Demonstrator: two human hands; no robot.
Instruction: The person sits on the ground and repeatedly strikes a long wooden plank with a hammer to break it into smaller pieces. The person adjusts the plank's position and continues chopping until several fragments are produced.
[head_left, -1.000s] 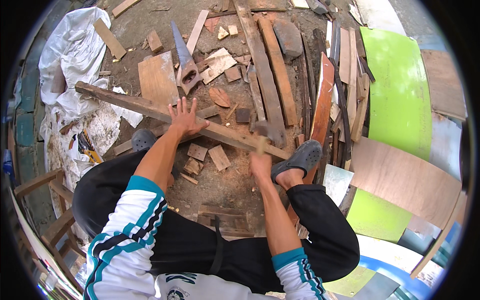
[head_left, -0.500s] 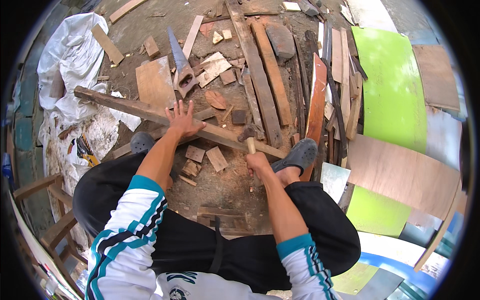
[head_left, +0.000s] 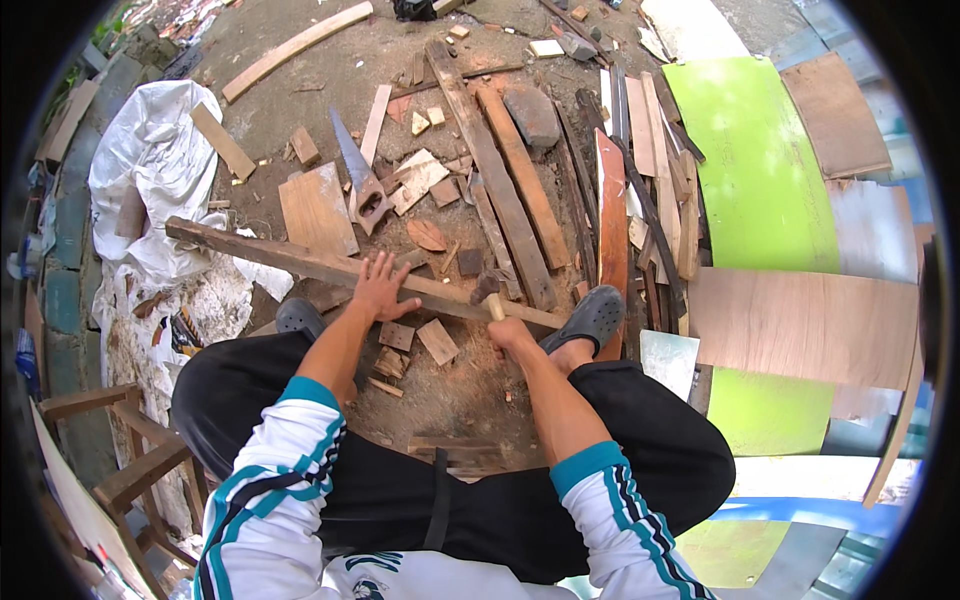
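Observation:
A long, weathered wooden beam [head_left: 268, 252] lies slantwise across the ground in front of me, its right end beside my right shoe [head_left: 594, 322]. My left hand [head_left: 382, 288] rests on the beam's middle, fingers spread and thumb out to the right. In my right hand [head_left: 511, 338] is a hammer, its pale wooden handle [head_left: 496, 305] in a closed grip. The dark hammer head [head_left: 488, 284] is over the right part of the beam; whether it touches the wood I cannot tell. Small wooden blocks [head_left: 438, 342] lie just on my side of the beam.
Beyond the beam lie a handsaw [head_left: 370, 198], a plywood piece [head_left: 318, 212] and long planks [head_left: 522, 165]. A grey stone [head_left: 531, 115] rests by the planks. White sacking [head_left: 150, 160] is at left, a wooden frame [head_left: 140, 470] at lower left, a lime-green sheet [head_left: 755, 160] at right.
The view has tilted, so the scene sits lower in the picture. My left hand has drawn slightly toward me on the beam. My right hand still grips the hammer, its head still near the beam.

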